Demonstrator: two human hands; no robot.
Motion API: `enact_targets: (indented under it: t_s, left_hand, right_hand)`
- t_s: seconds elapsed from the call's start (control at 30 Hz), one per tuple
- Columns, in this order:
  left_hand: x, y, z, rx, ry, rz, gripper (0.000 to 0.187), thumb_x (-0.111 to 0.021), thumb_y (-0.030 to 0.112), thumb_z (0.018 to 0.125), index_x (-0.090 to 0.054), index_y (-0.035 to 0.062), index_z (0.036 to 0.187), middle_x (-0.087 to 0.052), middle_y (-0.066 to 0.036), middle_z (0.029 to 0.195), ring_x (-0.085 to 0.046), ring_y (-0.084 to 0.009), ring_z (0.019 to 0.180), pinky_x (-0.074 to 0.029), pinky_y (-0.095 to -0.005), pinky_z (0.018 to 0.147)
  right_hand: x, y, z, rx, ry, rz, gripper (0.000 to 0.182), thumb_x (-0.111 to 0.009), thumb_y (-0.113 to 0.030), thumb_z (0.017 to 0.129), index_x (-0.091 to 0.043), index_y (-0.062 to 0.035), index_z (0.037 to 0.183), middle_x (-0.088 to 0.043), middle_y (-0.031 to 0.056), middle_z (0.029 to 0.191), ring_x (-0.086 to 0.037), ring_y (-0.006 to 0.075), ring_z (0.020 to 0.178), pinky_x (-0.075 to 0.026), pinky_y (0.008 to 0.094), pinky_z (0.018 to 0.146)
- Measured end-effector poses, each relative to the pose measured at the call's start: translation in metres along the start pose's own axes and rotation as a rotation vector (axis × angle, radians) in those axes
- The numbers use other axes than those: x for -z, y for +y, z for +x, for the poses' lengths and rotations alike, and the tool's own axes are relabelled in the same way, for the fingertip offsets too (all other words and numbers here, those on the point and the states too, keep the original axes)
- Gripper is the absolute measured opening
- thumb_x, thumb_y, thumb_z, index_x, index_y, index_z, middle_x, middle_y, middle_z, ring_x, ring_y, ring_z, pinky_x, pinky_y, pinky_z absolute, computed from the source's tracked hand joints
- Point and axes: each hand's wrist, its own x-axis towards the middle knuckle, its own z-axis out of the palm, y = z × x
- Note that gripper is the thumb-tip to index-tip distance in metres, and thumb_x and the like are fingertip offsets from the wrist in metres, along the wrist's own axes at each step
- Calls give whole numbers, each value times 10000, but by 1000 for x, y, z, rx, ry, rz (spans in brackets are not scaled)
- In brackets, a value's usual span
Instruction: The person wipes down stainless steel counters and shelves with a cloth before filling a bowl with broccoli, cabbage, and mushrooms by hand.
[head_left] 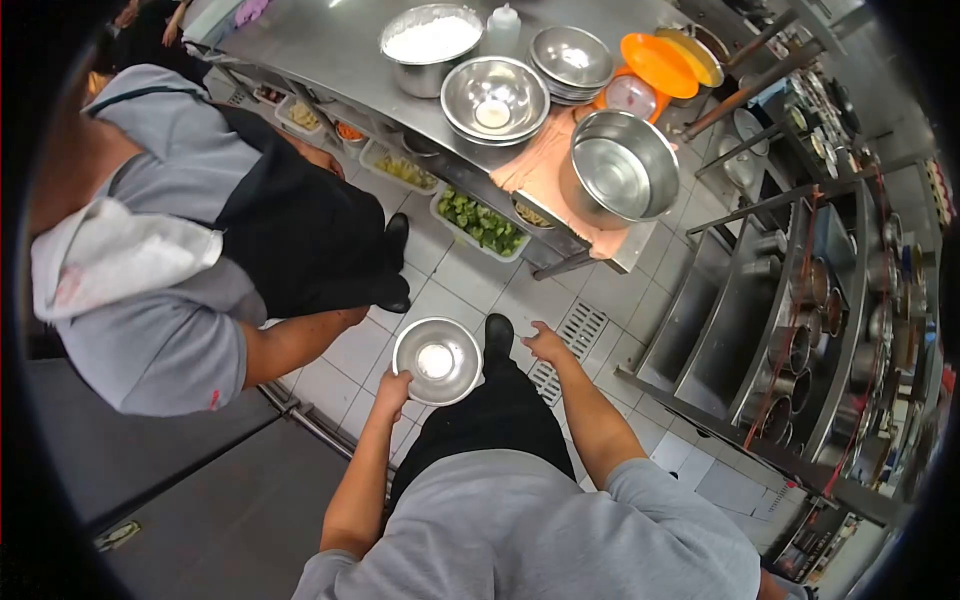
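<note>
My left hand (394, 393) is closed on the rim of a steel mixing bowl (437, 362), which hangs over the floor in front of my legs. Nothing shows inside this bowl. Lower than the table, my right hand (545, 343) is held out over the floor with its fingers partly apart and nothing in it. On the steel table (320, 62) ahead stand stacked steel bowls (495, 100), a second stack of bowls (572, 60) and a deep steel pot (622, 170) on an orange cloth (545, 165).
A co-worker in a black apron (300, 190) stands close on my left. A basin of white contents (432, 40), a squeeze bottle (503, 28) and an orange lid (660, 65) are on the table. Tubs of green vegetables (480, 222) sit beneath. Shelves with pots (790, 345) stand right.
</note>
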Motion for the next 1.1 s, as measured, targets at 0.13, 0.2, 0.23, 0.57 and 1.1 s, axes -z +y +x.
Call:
enact_targets:
  t_s: [0.13,0.2,0.23,0.57,1.1]
  left_hand:
    - [-29,-10,20,-31,187,-165,558,-493,91,822,-433,-46,1360,-601,-196,1170,-592,-274,1043,-469,-347,892]
    - [-34,-24,37,-66,259,-234,569,-484,82,824,-415,-41,1375,-586,-198,1202,-580,-277,1084,-455,-346,927]
    - [-36,-29,52,-18,305,-206,567,-476,69,825,-413,-40,1377,-579,-200,1216,-570,-279,1109,-441,-344,952]
    - [-69,-83,171,-19,347,-370,528,-480,56,855,-424,-44,1371,-590,-175,1204,-572,-250,1091,-426,-348,965]
    - [-82,-38,294,38,250,-305,581,-488,84,845,-392,-22,1408,-603,-172,1157,-589,-224,991,-460,-318,864]
  right_hand:
    - [16,-19,33,45,-103,-342,770,-708,-345,806,-391,-5,1420,-580,266,1266,-531,347,1236,-411,384,1045]
    - [19,-13,75,66,-114,-368,766,-705,-346,804,-395,-6,1417,-570,275,1272,-534,348,1230,-417,388,1040]
    - [22,-15,101,95,-104,-386,763,-703,-346,803,-399,-6,1415,-560,285,1279,-537,349,1223,-424,392,1034]
    - [19,-59,301,290,179,-324,681,-700,-242,803,-418,-3,1375,-433,294,1396,-438,395,1294,-371,450,1077]
    - [-3,-53,407,385,697,-763,521,-734,-386,761,-609,-42,1132,-657,220,1073,-622,357,1054,-492,431,901]
